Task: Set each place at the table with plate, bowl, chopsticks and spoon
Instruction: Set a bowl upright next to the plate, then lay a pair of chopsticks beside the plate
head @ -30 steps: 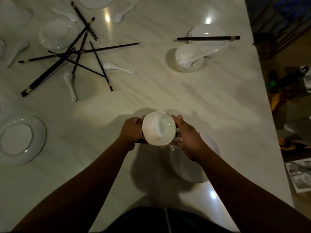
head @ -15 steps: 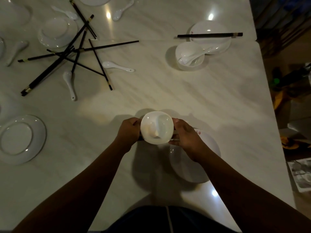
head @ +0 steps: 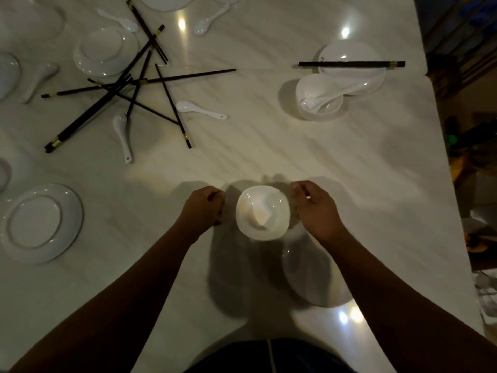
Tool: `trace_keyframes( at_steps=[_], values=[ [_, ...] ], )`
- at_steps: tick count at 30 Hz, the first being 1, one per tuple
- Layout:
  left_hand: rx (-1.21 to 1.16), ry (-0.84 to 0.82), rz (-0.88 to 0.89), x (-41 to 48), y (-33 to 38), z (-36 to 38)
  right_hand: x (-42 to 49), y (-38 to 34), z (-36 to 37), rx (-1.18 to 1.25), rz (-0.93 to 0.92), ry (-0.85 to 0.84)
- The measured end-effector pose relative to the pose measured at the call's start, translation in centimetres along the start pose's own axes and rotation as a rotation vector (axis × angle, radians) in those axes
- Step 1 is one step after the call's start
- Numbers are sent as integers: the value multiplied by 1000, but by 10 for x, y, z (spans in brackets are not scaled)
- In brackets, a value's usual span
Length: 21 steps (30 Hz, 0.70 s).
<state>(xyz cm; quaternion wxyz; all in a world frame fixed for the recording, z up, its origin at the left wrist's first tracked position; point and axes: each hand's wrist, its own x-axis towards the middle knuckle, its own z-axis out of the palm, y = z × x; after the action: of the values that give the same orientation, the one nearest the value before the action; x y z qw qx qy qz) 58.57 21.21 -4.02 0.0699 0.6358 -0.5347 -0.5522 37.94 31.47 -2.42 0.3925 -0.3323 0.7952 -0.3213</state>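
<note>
White glossy porcelain bowl: stands on the pale marble tabletop with its mouth up toward the camera. It is roundish with softened corners, so it has no clear long axis.
Inside the bowl: a pale curved shape, possibly a spoon, runs from upper right to lower left, but the dim light blurs it.
Bowl and hands: the bowl sits between the two hands, level with the knuckles, with a narrow gap on each side.
Left hand: fingers curled just beside the left rim. Shadow hides whether they grip anything.
Right hand: fingers loosely bent near the right rim, with a small pale speck at the fingertips. I cannot tell if it pinches anything.
White round plate: nearer the person, right of the bowl, partly under the right forearm.
Paired black chopsticks: far right, lying left-to-right across another white plate.
Loose black chopsticks: far left, crossed in a heap.
</note>
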Motion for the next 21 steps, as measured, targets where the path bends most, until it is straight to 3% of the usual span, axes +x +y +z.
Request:
trace_keyframes(
  at_steps=[5, 9, 16, 21],
  values=[
    [697, 171, 385, 34, -11, -46, 41, -50, 21, -192, -202, -98],
    [876, 156, 394, 68, -35, -85, 85, -81, 65, -306, -275, -188],
    [905, 142, 414, 68, -42, -97, 146, -134, 152, -361, -239, -229],
    [717, 153, 373, 78, -26, -116, 161, -161, 192, -443, -296, -190]
  ],
)
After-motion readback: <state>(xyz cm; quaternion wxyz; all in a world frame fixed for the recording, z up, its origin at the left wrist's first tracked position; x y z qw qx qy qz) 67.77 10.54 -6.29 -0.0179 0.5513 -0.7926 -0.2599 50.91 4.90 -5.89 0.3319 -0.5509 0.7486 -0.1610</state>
